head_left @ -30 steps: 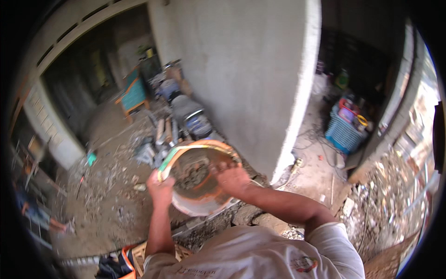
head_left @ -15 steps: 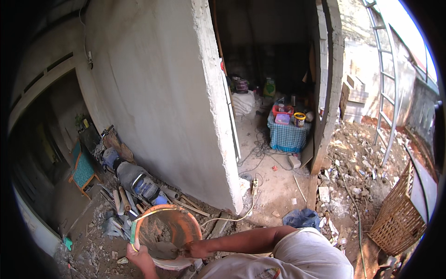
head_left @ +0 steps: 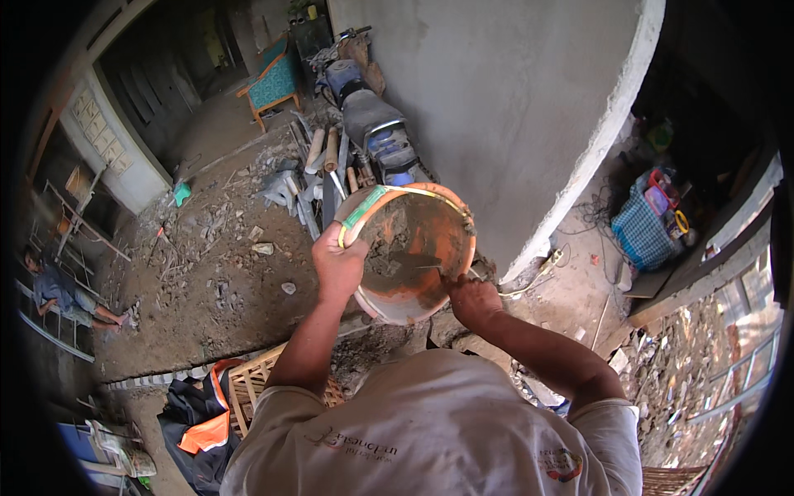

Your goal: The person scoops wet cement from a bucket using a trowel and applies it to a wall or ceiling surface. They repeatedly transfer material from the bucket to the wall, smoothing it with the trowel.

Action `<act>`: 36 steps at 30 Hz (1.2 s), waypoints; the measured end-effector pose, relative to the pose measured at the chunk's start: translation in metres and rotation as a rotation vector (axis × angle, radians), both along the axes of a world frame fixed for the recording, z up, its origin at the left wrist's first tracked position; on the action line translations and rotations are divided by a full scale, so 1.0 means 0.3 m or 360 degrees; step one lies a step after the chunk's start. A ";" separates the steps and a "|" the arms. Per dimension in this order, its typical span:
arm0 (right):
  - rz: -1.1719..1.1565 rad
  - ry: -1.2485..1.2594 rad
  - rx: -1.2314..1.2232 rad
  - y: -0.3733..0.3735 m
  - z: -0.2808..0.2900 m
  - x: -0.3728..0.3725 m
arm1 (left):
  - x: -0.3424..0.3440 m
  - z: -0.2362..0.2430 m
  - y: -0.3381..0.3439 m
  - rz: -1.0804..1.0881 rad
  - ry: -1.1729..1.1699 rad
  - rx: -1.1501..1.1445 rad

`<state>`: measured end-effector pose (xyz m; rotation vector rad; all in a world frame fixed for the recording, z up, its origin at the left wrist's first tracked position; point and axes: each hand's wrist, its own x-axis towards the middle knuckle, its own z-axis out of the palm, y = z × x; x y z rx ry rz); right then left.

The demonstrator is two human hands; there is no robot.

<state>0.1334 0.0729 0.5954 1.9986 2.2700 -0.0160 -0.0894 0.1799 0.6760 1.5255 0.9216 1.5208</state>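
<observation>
An orange bucket (head_left: 437, 248) smeared with grey mortar is held up in front of my chest, tilted toward me. My left hand (head_left: 337, 266) grips its rim at the left, by the green-wrapped handle (head_left: 361, 213). My right hand (head_left: 471, 299) is at the bucket's lower right edge, closed on the grip of a metal trowel (head_left: 416, 264) whose blade lies in the mortar inside the bucket.
A grey plastered wall (head_left: 513, 107) rises just behind the bucket. A parked motorbike (head_left: 376, 124), pipes and tools lie on the rubble floor to the left. A person (head_left: 62, 293) sits far left. A blue basket (head_left: 649, 223) stands at the right.
The view has swung back left and down. The bucket now sits higher and larger in view, and my right hand has shifted from the rim to the lower right edge.
</observation>
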 end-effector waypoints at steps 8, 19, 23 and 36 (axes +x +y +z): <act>-0.0196 -0.0119 0.0223 0.118 0.064 -0.048 | 0.010 -0.093 -0.003 0.0112 0.0235 -0.0062; -0.0133 -0.0239 0.0309 0.224 0.052 -0.114 | 0.008 -0.096 -0.059 0.0344 0.0355 0.0164; -0.0301 -0.0066 -0.0137 0.195 -0.138 -0.120 | 0.058 -0.101 -0.050 0.0368 0.0239 0.0399; 0.0381 -0.0071 -0.0434 0.133 -0.260 0.088 | -0.050 -0.113 -0.237 0.0353 0.0297 0.0318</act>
